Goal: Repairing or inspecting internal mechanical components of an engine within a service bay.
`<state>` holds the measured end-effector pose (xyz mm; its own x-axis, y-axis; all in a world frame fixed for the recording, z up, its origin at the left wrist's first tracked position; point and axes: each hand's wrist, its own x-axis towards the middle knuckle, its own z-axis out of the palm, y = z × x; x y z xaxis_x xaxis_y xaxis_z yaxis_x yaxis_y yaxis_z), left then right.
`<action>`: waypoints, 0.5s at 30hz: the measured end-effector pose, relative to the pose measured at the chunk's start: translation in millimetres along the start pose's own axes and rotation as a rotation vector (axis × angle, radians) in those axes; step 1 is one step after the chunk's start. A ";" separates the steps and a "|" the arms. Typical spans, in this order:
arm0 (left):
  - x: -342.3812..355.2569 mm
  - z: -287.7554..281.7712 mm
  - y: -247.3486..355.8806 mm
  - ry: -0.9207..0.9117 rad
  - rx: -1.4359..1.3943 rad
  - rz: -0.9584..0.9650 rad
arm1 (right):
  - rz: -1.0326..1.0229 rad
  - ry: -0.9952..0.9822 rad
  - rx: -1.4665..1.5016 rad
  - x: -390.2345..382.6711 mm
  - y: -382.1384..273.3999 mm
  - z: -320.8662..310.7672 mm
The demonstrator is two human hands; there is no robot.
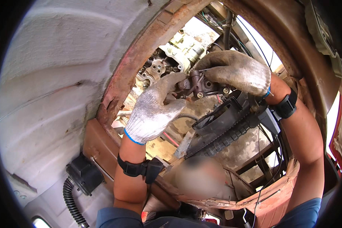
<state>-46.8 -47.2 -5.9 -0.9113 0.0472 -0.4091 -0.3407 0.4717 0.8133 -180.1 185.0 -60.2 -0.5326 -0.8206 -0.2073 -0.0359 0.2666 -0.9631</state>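
Inside the rusty-edged opening, a dark metal housing with bolts [197, 85] sits between my gloved hands, beside pale cast engine parts [182, 49]. My left hand [155, 108], in a grimy white knit glove with blue cuff, has its fingers curled at the housing's left side; their tips are partly hidden. My right hand [235, 70], gloved alike, is closed over the housing's upper right, fingertips on it. Below them are a black ribbed radiator-like unit with a shroud [224, 136] and a hose [184, 116].
A curved white panel [53, 64] fills the left. A black box with a corrugated hose [81, 173] is at lower left. A rusty frame [136, 53] rims the opening, with cables [277, 159] at right. Another person, head blurred [199, 178], is below the opening.
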 end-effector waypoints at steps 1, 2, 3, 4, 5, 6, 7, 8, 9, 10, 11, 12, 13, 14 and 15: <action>0.5 -0.3 0.5 -0.030 -0.066 -0.001 | 0.021 0.004 -0.017 0.0 1.0 -0.3; 1.2 -0.6 0.6 -0.037 -0.120 -0.095 | 0.031 0.009 -0.030 -0.2 2.6 -1.0; 2.1 0.3 0.8 -0.048 -0.126 -0.093 | -0.001 0.014 -0.016 -0.7 4.8 -2.3; 3.1 -1.1 0.7 -0.078 -0.182 -0.081 | -0.066 0.016 -0.051 0.3 7.1 -2.3; 4.5 -2.1 0.6 -0.108 -0.237 -0.069 | -0.062 0.019 -0.052 1.2 9.5 -3.3; 3.7 -0.9 0.6 -0.114 -0.238 -0.070 | -0.332 0.041 -0.279 3.1 12.0 -4.9; 3.8 0.2 0.0 -0.101 -0.330 -0.057 | -0.537 0.047 -0.497 5.1 14.3 -6.7; 3.9 1.7 -0.6 -0.089 -0.418 -0.060 | -0.601 0.062 -0.507 4.0 16.1 -6.8; 3.9 4.0 -1.6 -0.093 -0.423 -0.048 | -0.401 -0.013 -0.329 2.6 17.9 -7.3; 5.2 5.8 -3.1 -0.082 -0.567 -0.064 | -0.226 -0.088 -0.187 2.3 19.3 -7.5; 4.9 7.3 -4.5 -0.072 -0.710 -0.083 | -0.197 -0.086 -0.147 0.7 20.7 -6.3; 9.0 13.5 -7.3 -0.036 -0.668 -0.067 | -0.275 -0.102 -0.143 -0.9 22.2 -6.5; 11.9 17.7 -9.7 -0.042 -0.669 -0.071 | -0.390 -0.094 -0.176 -1.8 23.9 -5.0; 13.2 21.1 -11.6 -0.088 -0.653 -0.099 | -0.348 -0.110 -0.137 -3.9 25.9 -3.8; 15.7 24.6 -13.7 -0.123 -0.611 -0.183 | -0.247 -0.156 -0.094 -4.1 28.2 -2.2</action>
<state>-50.8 -31.3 -33.6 -0.8052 0.1311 -0.5783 -0.5913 -0.1030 0.7999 -180.7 196.9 -86.2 -0.3621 -0.9321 0.0003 -0.2301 0.0891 -0.9691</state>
